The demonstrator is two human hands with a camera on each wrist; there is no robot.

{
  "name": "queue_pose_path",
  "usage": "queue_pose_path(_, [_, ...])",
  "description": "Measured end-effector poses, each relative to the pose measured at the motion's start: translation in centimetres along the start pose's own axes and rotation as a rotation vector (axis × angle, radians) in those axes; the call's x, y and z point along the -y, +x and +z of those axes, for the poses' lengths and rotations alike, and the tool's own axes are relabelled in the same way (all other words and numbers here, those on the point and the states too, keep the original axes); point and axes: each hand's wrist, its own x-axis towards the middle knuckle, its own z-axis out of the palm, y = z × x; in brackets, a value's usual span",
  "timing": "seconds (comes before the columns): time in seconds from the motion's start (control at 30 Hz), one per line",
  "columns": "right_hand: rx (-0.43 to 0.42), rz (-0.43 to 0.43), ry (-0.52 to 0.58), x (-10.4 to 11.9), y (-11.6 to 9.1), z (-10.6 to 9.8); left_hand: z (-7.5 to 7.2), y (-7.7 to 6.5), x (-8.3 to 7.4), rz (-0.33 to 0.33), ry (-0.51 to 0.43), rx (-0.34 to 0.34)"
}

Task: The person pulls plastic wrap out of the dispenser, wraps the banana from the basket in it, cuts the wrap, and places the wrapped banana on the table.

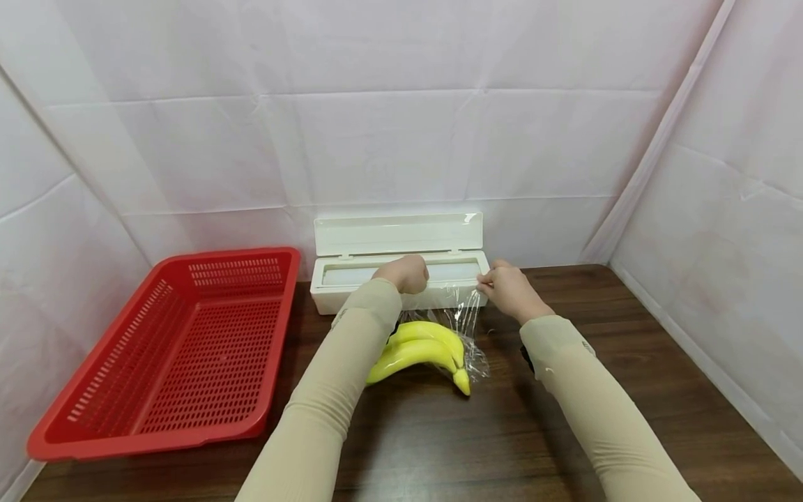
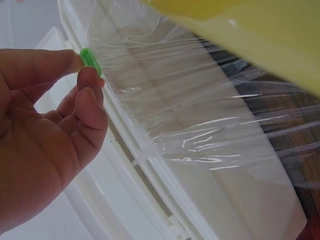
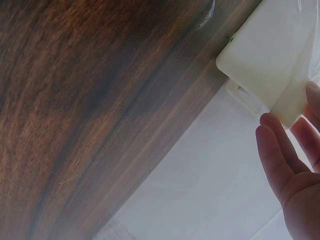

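Observation:
A white cling film dispenser box (image 1: 332, 301) stands at the back of the table with its lid (image 1: 401, 236) raised. My left hand (image 1: 406, 273) is over the box's front edge; in the left wrist view its thumb and forefinger pinch a small green slider (image 2: 90, 61) on that edge. My right hand (image 1: 511, 291) grips the right end of the box, its fingertips (image 3: 270, 122) at the corner. Creased clear film (image 2: 200, 135) hangs from the edge down the box's front. Yellow bananas (image 1: 433, 348) lie before the box by the film, partly hidden by my left forearm.
To the left of the box sits a red perforated plastic basket (image 1: 276, 369). White cloth walls (image 1: 389, 153) enclose the back and both sides of the dark wooden table (image 1: 489, 446).

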Motion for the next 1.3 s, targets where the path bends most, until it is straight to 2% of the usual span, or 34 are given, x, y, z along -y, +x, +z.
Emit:
queue_pose_path(0.2, [-0.010,-0.006,-0.003,-0.1,0.1,0.1,0.1,0.1,-0.3,0.013,0.032,-0.006])
queue_pose_path(0.43, [-0.015,-0.016,-0.005,-0.1,0.2,0.2,0.2,-0.1,-0.7,-0.014,0.069,0.008])
queue_pose_path(0.67, [-0.020,-0.019,-0.007,0.2,0.3,0.2,0.1,0.0,-0.9,-0.024,0.143,0.013])
queue_pose_path(0.87, [-0.017,-0.015,-0.003,0.2,0.3,0.2,0.2,0.1,-1.2,-0.026,0.171,0.023])
queue_pose_path(1.2, [-0.016,-0.009,0.005,0.2,0.4,0.4,0.4,0.0,-1.4,-0.041,0.126,0.021])
queue_pose_path(1.3, [-0.014,-0.006,0.001,0.2,0.4,0.5,0.4,0.1,-1.4,-0.034,0.139,0.019])
